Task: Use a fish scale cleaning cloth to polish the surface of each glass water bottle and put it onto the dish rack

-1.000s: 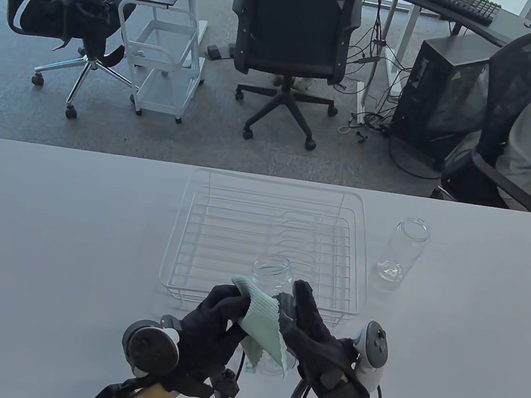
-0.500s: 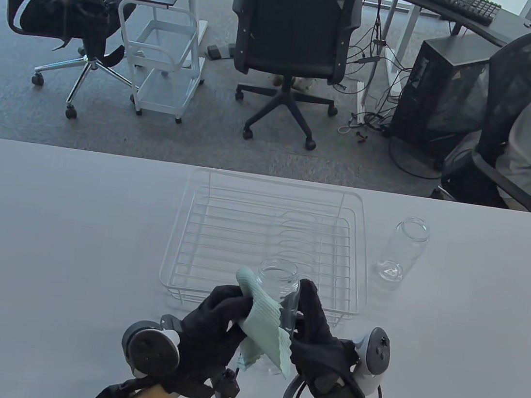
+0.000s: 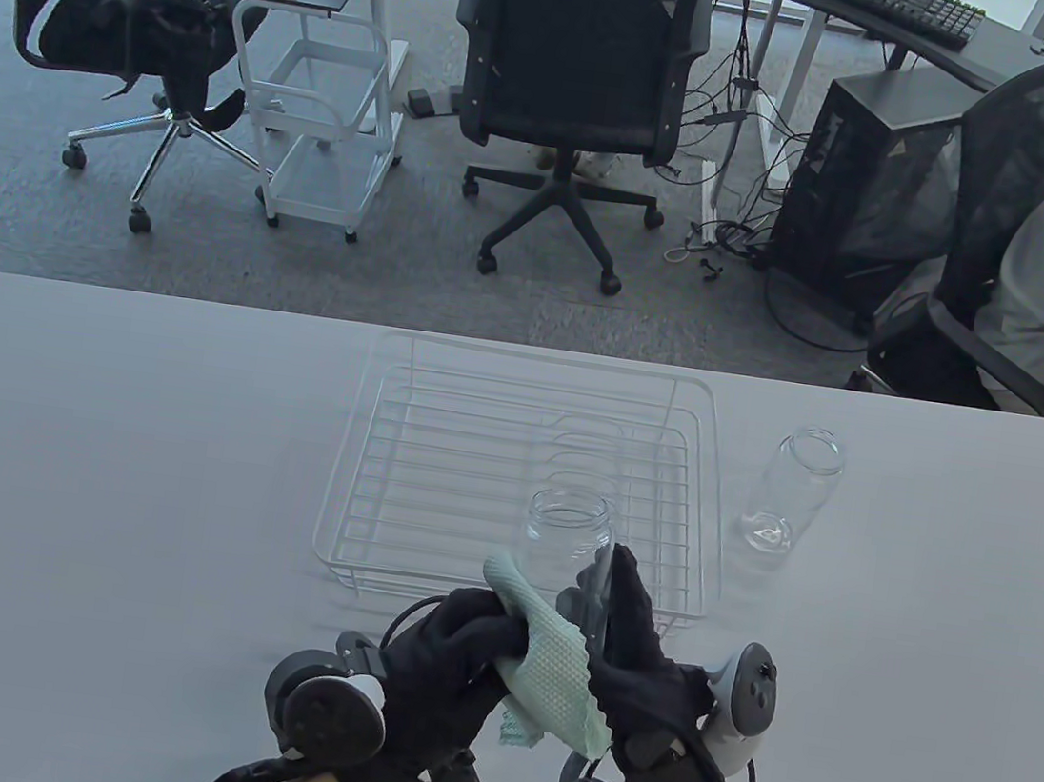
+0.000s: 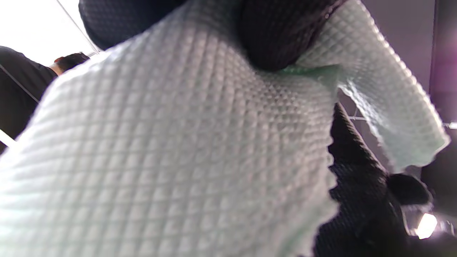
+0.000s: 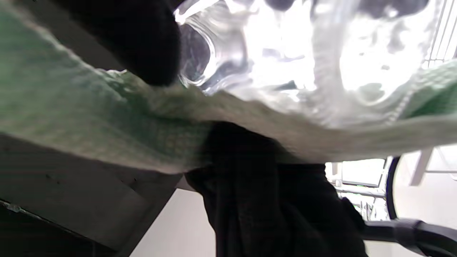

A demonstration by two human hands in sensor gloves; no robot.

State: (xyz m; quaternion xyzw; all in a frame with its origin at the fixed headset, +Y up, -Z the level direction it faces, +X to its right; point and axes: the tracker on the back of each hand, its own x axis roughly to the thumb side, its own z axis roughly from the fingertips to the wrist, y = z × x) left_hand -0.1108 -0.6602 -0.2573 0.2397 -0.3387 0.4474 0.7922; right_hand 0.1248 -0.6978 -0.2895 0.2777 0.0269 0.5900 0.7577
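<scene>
1. Glass bottle, held: clear, open-mouthed, no cap. It is lifted off the table at the near edge of the dish rack, mouth pointing away from the person. Judged rigid, smooth and slippery, moderately heavy for its size, and breakable if dropped or knocked on the rack wire.
2. Right hand: grip clamped on the held bottle's body, fingers running along its right side. The right wrist view shows the glass wall directly against the glove.
3. Fish scale cleaning cloth: pale green, fine scaled weave, pinked edge. Soft, limp and light; it drapes over the bottle's lower body between the 2 hands. The weave likely adds friction on glass.
4. Left hand: grip closed on a bunched fold of the cloth, with a fingertip pressing into the fabric.
5. Second glass bottle: upright on the table, right of the rack and apart from it, untouched.
6. Dish rack: white wire, holding no bottles.
7. Handling note: best hold is the straight body, below the shoulder, with a full wrap of the fingers; the rim is narrow and smooth. Holding through the cloth should reduce slipping. Lower the bottle gently onto the wires.
</scene>
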